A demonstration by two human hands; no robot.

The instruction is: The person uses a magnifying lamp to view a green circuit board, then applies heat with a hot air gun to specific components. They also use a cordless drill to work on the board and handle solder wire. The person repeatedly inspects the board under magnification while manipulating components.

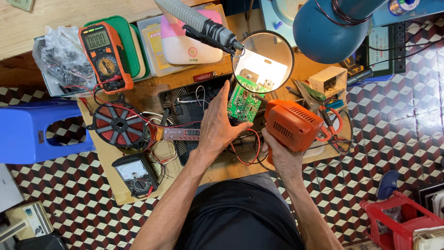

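My left hand (217, 125) holds a green circuit board (244, 103) upright by its edge, just under a round magnifying lens (262, 60) on a flexible arm. My right hand (280, 155) grips the handle of an orange pistol-shaped soldering gun (292, 125), its body right beside the board. Below both hands lies an opened black appliance case (182, 109) with red and black wires. A red and black induction coil (120, 125) rests to its left, wired to a narrow display strip (181, 134).
An orange digital multimeter (104, 55) and a black analogue meter (136, 173) sit on the low wooden board (222, 169). Pliers and cutters (319, 99) lie at right. A blue lamp head (330, 28) hangs above. A blue stool (37, 132) stands at left, a red crate (402, 222) at lower right.
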